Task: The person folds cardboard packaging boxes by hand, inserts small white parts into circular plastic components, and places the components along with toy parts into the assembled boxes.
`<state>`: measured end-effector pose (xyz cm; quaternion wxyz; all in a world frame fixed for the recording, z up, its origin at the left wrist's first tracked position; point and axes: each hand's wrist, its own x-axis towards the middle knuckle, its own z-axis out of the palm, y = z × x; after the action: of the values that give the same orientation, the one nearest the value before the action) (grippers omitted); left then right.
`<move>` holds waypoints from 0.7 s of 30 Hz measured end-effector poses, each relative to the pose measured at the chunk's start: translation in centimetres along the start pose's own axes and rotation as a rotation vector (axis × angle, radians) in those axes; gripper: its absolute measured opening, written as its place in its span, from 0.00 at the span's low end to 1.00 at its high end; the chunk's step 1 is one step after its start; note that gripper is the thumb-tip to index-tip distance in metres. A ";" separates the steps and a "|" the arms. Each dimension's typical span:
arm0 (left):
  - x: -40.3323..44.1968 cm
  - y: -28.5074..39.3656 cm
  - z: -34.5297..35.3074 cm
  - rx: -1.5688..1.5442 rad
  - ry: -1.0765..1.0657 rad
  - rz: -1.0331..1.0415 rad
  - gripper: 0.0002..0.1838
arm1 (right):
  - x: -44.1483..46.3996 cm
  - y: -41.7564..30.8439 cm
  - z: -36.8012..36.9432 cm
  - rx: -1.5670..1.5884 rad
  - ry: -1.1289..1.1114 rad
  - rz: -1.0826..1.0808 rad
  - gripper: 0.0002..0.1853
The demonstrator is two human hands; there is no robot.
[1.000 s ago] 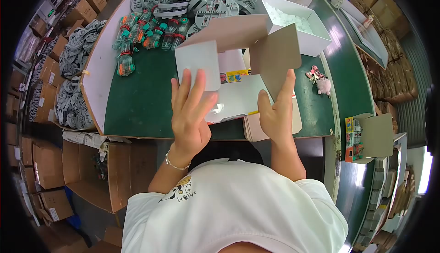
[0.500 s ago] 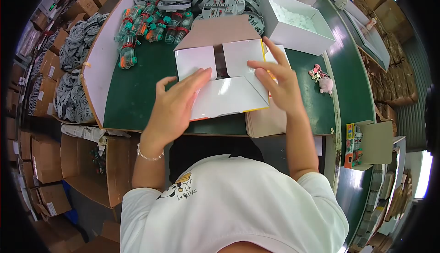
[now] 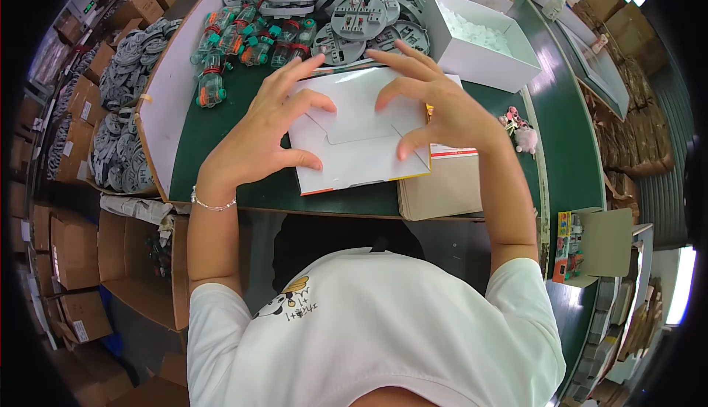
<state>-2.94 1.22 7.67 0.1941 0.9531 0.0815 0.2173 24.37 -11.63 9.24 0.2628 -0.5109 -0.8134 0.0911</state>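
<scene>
Carton point(image 3: 354, 167), one, white-faced on its upward side, with yellow and red showing at the printed edges; set on the green tabletop point(image 3: 214, 141) near its front edge, directly before the person. Top flaps folded inward, meeting along an irregular seam across the middle. Left hand point(image 3: 259, 128): open, fingers spread and curved over the carton's left half, gripping nothing. Right hand point(image 3: 451, 112): likewise open and arched, thumb and forefinger at the right half, gripping nothing. Whether every fingertip presses the board or only hovers cannot be told from above. Step in hand, as judged: closing the carton's flaps. Next move, as judged, calls for light, even pressure along the seam, enough to seat the flaps without buckling the card. Adjacent stock: flat brown cardboard point(image 3: 439, 194), partly beneath the carton's right side; clear bottle-like pieces with green and orange parts point(image 3: 212, 88), beyond the left hand; grey discs point(image 3: 359, 17), heaped at the back; white box point(image 3: 483, 75) of small white pieces point(image 3: 476, 32), back right.
</scene>
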 end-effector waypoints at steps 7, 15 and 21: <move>0.4 0.6 -0.1 0.038 -0.070 -0.028 0.48 | 1.3 -1.3 4.5 -0.299 0.294 0.074 0.18; 0.5 3.2 2.4 0.238 -0.010 -0.090 0.54 | 1.2 -2.2 5.3 -0.499 0.312 0.075 0.13; 0.3 3.6 2.2 0.246 0.054 -0.066 0.55 | -0.1 -0.8 3.1 -0.289 0.277 -0.044 0.10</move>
<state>-1.42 -2.69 7.41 0.0807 0.9603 0.1440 0.2248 22.16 -11.67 6.92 0.2980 -0.5331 -0.7851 -0.1035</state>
